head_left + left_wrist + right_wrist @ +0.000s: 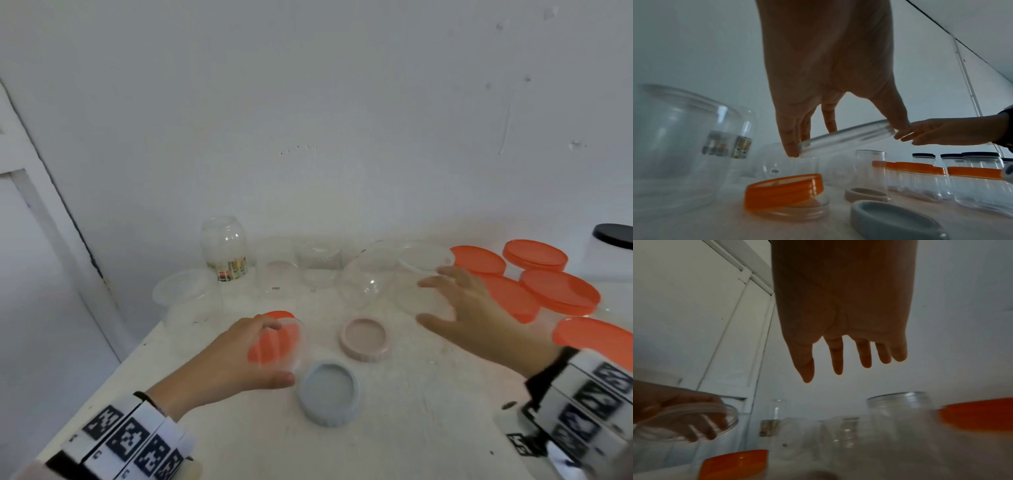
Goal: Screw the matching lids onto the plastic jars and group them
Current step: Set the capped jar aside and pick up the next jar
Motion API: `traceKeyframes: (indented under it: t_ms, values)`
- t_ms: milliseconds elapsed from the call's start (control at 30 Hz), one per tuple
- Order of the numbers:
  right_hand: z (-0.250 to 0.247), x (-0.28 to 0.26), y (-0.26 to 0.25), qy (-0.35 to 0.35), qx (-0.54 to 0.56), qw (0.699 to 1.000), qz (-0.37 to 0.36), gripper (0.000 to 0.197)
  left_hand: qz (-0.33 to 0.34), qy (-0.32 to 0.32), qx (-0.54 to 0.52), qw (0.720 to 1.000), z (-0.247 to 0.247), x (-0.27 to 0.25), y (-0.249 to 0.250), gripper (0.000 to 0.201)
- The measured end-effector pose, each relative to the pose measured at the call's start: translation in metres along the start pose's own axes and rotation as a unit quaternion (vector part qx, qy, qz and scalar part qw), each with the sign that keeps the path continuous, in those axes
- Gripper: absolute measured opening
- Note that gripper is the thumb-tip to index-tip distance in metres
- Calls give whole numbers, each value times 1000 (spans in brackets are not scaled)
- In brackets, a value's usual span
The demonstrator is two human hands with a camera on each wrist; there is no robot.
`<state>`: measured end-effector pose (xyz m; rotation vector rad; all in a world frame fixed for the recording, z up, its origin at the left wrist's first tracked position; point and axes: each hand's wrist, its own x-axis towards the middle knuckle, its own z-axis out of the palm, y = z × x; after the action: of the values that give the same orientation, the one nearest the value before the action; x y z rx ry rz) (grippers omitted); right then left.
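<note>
My left hand (283, 353) grips a clear round lid (859, 134) by its rim, tilted, just above the table. Under it an orange lid (783, 190) lies slanted on a shallow clear piece. Over a wide clear jar (423, 260) near the back, my right hand (424, 301) hovers with its fingers spread and holds nothing; the right wrist view shows that jar's threaded mouth (900, 402) below the fingers. A pink lid (365, 337) and a grey-blue lid (329, 394) lie upside down between my hands.
Several orange-lidded jars (558, 291) crowd the right side, with a black-lidded jar (613, 236) behind them. Clear lidless jars line the back wall, one labelled and upside down (226, 250). The white table's (428, 428) left edge runs close to my left wrist.
</note>
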<state>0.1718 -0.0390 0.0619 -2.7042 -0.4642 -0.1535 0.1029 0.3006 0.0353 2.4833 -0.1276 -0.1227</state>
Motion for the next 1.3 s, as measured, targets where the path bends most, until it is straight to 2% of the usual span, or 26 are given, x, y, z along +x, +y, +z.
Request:
traceKeyframes:
  t_ms: [300, 500, 633, 767, 1000, 1133, 1233, 1300]
  values:
    - [78, 84, -157, -92, 74, 981, -156, 59, -8, 123, -80, 989, -65, -37, -74, 81]
    - [110, 117, -234, -122, 77, 968, -203, 63, -31, 213, -132, 968, -102, -51, -107, 89]
    - [123, 130, -269, -158, 37, 963, -213, 80, -58, 239, -160, 956, -111, -51, -122, 109]
    - [134, 134, -290, -194, 2, 967, -165, 100, -77, 247, -174, 950, -114, -47, -127, 118]
    - [134, 135, -299, -172, 38, 977, -117, 103, -90, 256, -192, 943, -117, -35, -127, 120]
    - [127, 129, -291, -182, 109, 973, -89, 112, -86, 267, -217, 935, -119, -29, -126, 98]
    - [122, 119, -281, -186, 158, 967, -73, 109, -80, 279, -233, 928, -120, -25, -126, 82]
    - [120, 110, -274, -179, 158, 969, -70, 109, -73, 278, -236, 928, -120, -23, -123, 79]
